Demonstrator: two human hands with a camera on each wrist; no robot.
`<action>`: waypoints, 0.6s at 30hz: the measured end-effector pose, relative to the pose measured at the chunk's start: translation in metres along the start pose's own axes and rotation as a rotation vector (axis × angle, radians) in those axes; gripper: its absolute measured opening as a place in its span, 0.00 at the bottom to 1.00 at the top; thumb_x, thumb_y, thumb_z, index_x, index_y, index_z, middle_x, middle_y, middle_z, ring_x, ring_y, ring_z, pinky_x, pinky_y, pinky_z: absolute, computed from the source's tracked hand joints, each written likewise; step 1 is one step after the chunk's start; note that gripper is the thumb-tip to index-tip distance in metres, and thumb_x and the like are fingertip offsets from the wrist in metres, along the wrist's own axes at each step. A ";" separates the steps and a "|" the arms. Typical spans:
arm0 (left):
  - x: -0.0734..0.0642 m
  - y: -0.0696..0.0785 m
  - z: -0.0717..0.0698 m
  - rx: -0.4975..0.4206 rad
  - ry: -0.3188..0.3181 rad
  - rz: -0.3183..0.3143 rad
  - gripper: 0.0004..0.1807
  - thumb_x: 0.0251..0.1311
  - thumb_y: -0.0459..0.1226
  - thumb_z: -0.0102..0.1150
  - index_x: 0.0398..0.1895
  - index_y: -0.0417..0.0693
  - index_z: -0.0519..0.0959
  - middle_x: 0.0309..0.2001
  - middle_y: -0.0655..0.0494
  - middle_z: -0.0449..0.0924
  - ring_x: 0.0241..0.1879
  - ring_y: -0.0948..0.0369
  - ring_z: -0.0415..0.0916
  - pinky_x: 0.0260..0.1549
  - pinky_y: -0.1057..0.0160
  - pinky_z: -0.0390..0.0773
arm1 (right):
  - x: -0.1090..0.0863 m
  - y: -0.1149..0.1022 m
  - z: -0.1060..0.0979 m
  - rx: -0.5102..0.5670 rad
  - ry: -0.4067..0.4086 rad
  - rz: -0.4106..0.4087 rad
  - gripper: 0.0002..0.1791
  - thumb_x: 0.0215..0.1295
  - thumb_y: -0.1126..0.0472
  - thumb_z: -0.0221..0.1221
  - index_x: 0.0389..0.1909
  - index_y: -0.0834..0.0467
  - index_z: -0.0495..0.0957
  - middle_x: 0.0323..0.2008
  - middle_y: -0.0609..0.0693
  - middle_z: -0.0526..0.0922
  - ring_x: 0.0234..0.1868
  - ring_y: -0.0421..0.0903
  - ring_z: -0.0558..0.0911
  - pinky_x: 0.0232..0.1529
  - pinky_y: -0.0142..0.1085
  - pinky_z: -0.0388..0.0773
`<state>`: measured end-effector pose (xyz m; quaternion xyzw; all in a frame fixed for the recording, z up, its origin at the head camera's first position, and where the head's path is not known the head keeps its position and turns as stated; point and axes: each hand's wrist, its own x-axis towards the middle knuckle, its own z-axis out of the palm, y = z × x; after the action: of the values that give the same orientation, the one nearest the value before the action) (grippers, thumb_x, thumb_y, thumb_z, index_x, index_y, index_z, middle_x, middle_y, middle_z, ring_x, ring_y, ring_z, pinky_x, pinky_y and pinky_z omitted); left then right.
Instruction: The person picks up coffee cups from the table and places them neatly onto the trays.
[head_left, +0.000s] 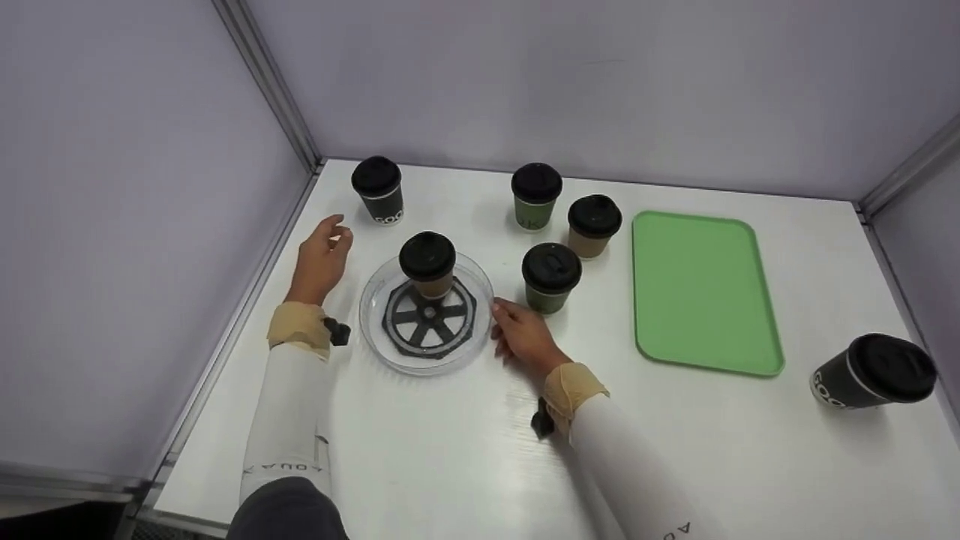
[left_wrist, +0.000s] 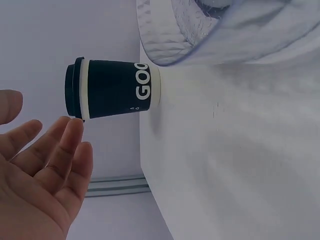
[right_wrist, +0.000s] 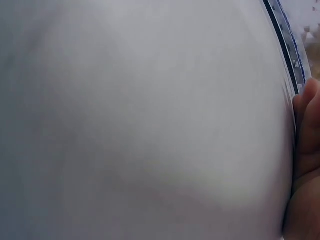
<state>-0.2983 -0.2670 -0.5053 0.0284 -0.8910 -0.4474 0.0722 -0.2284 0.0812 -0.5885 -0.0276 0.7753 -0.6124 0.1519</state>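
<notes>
A clear round dish (head_left: 375, 341) with a dark spoked wheel (head_left: 431, 351) visible in it sits before me. On it, toward the back, stands a brown paper cup (head_left: 433, 287) with a black lid. My right hand (head_left: 525, 337) has its fingertips at the dish's right rim, touching it; a green cup (head_left: 550, 281) is just behind that hand. My left hand (head_left: 321, 259) hovers left of the dish, fingers loosely bent and holding nothing. Near it stands a black cup (left_wrist: 115, 87) with white lettering, apart from the fingers in the head view.
Another green cup (head_left: 535, 199) and a second brown cup (head_left: 592, 227) stand behind the dish to the right. A green tray (head_left: 705, 292) lies right of them. Beyond the tray is a large black cup (head_left: 870, 375). Panel walls border the white table (head_left: 435, 450).
</notes>
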 end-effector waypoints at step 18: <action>0.062 0.044 0.014 0.146 -0.019 0.135 0.31 0.69 0.41 0.53 0.72 0.41 0.60 0.63 0.44 0.70 0.57 0.49 0.70 0.53 0.50 0.70 | 0.000 -0.001 -0.001 -0.024 0.009 0.014 0.26 0.75 0.46 0.49 0.66 0.55 0.71 0.28 0.55 0.80 0.18 0.47 0.79 0.16 0.39 0.76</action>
<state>-0.3612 -0.2371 -0.4721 -0.0307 -0.9217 -0.3757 0.0915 -0.2291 0.0815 -0.5872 -0.0212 0.7835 -0.6020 0.1524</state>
